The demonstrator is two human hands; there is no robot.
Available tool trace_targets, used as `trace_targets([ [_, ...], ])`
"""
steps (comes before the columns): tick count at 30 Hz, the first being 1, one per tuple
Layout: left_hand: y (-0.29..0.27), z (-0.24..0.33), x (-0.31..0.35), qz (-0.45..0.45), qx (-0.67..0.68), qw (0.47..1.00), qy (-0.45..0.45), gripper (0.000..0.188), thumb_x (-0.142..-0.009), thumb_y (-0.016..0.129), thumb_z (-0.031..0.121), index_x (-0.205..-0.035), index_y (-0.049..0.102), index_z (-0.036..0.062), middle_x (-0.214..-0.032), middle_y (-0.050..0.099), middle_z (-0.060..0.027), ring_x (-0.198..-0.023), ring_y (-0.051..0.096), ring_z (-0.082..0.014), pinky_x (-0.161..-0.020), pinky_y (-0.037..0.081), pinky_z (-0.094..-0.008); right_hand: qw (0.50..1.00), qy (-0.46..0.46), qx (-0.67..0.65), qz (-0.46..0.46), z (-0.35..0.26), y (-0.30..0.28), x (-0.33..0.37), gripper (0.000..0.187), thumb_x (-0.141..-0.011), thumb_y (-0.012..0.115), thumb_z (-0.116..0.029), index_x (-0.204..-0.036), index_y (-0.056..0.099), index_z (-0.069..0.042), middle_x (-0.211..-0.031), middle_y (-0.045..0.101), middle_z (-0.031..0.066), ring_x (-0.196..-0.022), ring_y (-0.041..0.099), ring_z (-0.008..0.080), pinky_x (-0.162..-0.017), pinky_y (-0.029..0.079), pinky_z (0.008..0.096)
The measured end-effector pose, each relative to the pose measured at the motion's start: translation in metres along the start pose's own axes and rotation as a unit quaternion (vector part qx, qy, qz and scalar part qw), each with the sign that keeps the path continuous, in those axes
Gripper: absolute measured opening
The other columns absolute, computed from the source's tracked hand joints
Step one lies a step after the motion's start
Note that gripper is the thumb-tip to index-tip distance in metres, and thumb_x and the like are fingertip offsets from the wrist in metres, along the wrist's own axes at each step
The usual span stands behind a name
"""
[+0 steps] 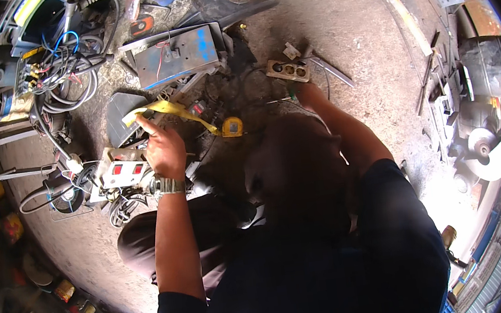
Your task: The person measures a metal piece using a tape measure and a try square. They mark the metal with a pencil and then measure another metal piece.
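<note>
A yellow tape measure (pixel 232 127) lies on the floor ahead of me, its yellow blade (pixel 163 106) drawn out to the left in a twisted curve. My left hand (pixel 165 151), with a metal watch on its wrist, pinches the blade near its free end; the thumb is hard to see. Farther right, my right hand (pixel 308 95) is closed around something green with a thin, light rod (pixel 278 100) pointing left. It looks like a screwdriver, though the fingers and shadow hide most of it. Just beyond that hand is a pale socket strip (pixel 288 71).
A metal box with blue paint (pixel 177 57) sits ahead, with a dark flat plate (pixel 125 117) nearer. Tangled cables (pixel 69 78) fill the far left. A white box with red switches (pixel 122 173) stands beside my left wrist. A metal bar (pixel 332 71) lies at the right.
</note>
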State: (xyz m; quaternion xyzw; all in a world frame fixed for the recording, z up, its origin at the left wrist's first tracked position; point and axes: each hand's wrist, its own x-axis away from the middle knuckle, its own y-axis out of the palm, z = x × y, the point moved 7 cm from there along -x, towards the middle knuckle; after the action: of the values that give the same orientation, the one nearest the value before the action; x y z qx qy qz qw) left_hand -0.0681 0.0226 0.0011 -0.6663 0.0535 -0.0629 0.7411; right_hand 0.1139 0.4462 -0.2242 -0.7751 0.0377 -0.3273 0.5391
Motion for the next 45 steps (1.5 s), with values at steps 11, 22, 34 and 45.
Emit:
trace_targets([
  [11,-0.008,0.005,0.002,0.042,-0.020,0.998,0.041,0.083,-0.096,0.066,0.018,-0.161,0.021,-0.0092,-0.074,0.070,-0.0232,-0.065,0.070,-0.0407,-0.062,0.058,-0.0499,0.994,0.107,-0.013,0.011,-0.025,0.026,-0.038,0.025,-0.097,0.055,-0.020,-0.110,0.073,-0.010,-0.109,0.076,0.0201,-0.108,0.072,0.0412,-0.089,0.058,0.0534],
  [22,-0.006,0.004,0.002,0.041,0.006,0.998,0.046,0.083,-0.099,0.062,0.019,-0.162,0.015,-0.0066,-0.078,0.071,-0.0258,-0.067,0.070,-0.0450,-0.063,0.056,-0.0557,0.952,0.072,-0.281,0.099,-0.042,0.004,-0.017,0.020,-0.092,0.067,-0.014,-0.109,0.068,-0.003,-0.100,0.075,0.0195,-0.097,0.076,0.0344,-0.082,0.059,0.0455],
  [34,0.003,0.005,0.000,0.041,-0.001,0.999,0.034,0.087,-0.093,0.061,0.014,-0.158,0.013,-0.0174,-0.070,0.070,-0.0201,-0.058,0.069,-0.0364,-0.057,0.057,-0.0481,0.793,-0.164,-0.582,-0.079,-0.159,-0.197,0.080,0.035,-0.103,0.055,-0.001,-0.137,0.063,-0.004,-0.094,0.068,0.0053,-0.083,0.065,0.0120,-0.078,0.054,0.0280],
  [45,-0.001,0.008,-0.001,0.032,0.037,0.998,0.028,0.088,-0.093,0.061,0.013,-0.158,0.011,-0.0201,-0.079,0.073,-0.0168,-0.070,0.074,-0.0312,-0.066,0.061,-0.0423,0.833,-0.313,-0.454,-0.053,-0.260,-0.321,0.131,0.024,-0.102,0.061,0.000,-0.124,0.072,-0.001,-0.099,0.071,0.0037,-0.087,0.066,0.0109,-0.083,0.053,0.0271],
])
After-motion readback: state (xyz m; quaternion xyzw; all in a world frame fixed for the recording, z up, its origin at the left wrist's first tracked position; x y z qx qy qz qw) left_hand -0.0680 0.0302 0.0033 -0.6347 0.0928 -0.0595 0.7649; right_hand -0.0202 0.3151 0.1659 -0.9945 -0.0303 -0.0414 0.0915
